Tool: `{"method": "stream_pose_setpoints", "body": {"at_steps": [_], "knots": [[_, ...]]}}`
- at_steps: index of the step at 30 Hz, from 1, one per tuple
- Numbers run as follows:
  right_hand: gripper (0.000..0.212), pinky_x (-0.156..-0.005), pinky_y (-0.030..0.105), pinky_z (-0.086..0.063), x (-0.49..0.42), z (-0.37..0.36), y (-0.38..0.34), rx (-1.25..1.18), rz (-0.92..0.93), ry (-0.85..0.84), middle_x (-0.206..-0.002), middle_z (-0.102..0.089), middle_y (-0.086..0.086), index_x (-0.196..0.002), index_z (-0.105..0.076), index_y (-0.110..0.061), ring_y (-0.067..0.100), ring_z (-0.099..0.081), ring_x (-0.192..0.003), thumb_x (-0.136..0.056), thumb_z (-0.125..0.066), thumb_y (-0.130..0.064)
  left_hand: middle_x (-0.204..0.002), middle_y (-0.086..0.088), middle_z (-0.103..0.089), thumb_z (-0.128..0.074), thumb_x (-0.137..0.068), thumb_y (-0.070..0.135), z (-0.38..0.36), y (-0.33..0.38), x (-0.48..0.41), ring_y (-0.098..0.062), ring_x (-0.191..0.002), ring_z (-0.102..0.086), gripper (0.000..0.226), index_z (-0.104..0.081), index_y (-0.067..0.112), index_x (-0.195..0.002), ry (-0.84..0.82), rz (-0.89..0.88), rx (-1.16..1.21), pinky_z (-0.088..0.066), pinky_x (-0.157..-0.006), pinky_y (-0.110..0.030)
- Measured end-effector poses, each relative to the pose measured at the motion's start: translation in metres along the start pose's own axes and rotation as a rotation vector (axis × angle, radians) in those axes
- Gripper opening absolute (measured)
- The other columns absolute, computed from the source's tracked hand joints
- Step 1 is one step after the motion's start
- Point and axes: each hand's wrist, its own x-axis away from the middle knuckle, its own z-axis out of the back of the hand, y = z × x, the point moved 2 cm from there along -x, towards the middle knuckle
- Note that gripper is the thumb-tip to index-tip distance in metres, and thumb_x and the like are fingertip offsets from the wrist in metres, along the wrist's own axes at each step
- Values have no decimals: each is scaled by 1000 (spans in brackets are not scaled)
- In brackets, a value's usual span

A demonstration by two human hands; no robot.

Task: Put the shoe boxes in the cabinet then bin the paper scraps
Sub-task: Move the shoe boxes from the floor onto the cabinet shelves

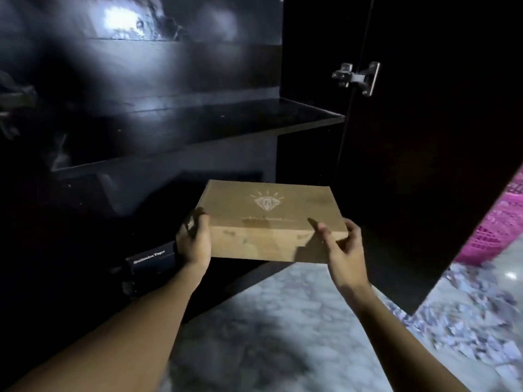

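Observation:
A brown cardboard shoe box [266,222] with a pale diamond logo on its lid is held level in front of the open black cabinet [169,128]. My left hand [195,239] grips the box's left end. My right hand [339,244] holds its right front corner, thumb on the lid. The box hovers at the mouth of the cabinet's lower compartment, below a glossy shelf [215,120]. A black shoe box [150,260] with white lettering lies low inside the cabinet, just left of my left wrist. Paper scraps [464,315] litter the floor at the right.
The cabinet's right door [424,154] stands open, with a metal hinge [359,77] on it. A pink plastic basket [492,230] sits behind the door at the right edge. The floor [277,321] is pale marble tile. The cabinet's interior is dark.

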Motion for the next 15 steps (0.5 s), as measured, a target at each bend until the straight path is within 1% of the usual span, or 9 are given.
{"method": "stream_pose_setpoints", "body": {"at_steps": [1,3,5,7,9,10,13,14,15], "knots": [[48,-77,17,-56,-13,-17,0,-20,-16,-31,-114,-64,-4,-130,-43,-25,11,-64,-105,-90,-68,-35,-113,-22,-67,-61,-78,55,5,0,-9,-35,-109,-61,63,-67,2,-112,54,-2,3,-45,-90,-33],[41,-81,18,-55,-32,-42,3,-57,-36,-62,-111,-66,-7,-125,-47,-25,5,-64,-100,-91,-68,-30,-112,-23,-68,-54,-65,72,12,-8,-25,-38,-108,-62,85,-67,4,-114,126,3,8,-49,-95,-42],[41,-89,24,-51,-48,-66,16,-88,-64,-104,-108,-68,-10,-125,-49,-26,3,-64,-99,-90,-70,-32,-114,-20,-68,-51,-61,76,22,-22,-48,-38,-109,-62,90,-67,6,-115,183,15,-17,-48,-97,-48],[42,-92,23,-48,-58,-89,31,-80,-70,-158,-105,-67,-16,-124,-50,-28,1,-63,-101,-89,-70,-35,-121,-16,-65,-60,-73,66,34,-22,-52,-33,-114,-60,79,-64,4,-122,218,2,-25,-45,-103,-41],[40,-85,17,-46,-64,-110,47,-97,-89,-203,-103,-66,-17,-124,-51,-26,0,-61,-101,-89,-70,-34,-120,-11,-63,-63,-90,42,47,-26,-60,-27,-112,-58,53,-60,4,-127,235,-40,-75,-43,-98,-32],[39,-82,16,-46,-66,-121,54,-105,-103,-223,-103,-66,-15,-123,-52,-24,1,-62,-101,-90,-69,-32,-122,-12,-62,-64,-90,38,54,-30,-65,-28,-112,-58,50,-59,5,-128,231,-56,-111,-44,-96,-34],[34,-84,23,-50,-67,-150,75,-119,-145,-252,-102,-68,-9,-120,-52,-25,9,-65,-100,-91,-69,-32,-119,-10,-64,-70,-83,42,74,-44,-86,-31,-110,-61,53,-59,13,-126,176,-62,-192,-50,-94,-41],[33,-83,21,-51,-66,-158,81,-129,-159,-266,-102,-68,-9,-119,-51,-27,8,-65,-98,-91,-68,-33,-115,-6,-65,-70,-82,42,80,-46,-90,-29,-106,-62,48,-61,17,-122,156,-76,-218,-51,-91,-39],[33,-78,15,-50,-65,-165,85,-144,-167,-283,-102,-67,-9,-118,-50,-28,4,-64,-95,-91,-68,-34,-111,-2,-66,-71,-82,42,85,-48,-93,-25,-102,-63,44,-61,20,-119,145,-81,-246,-51,-86,-35]]}}
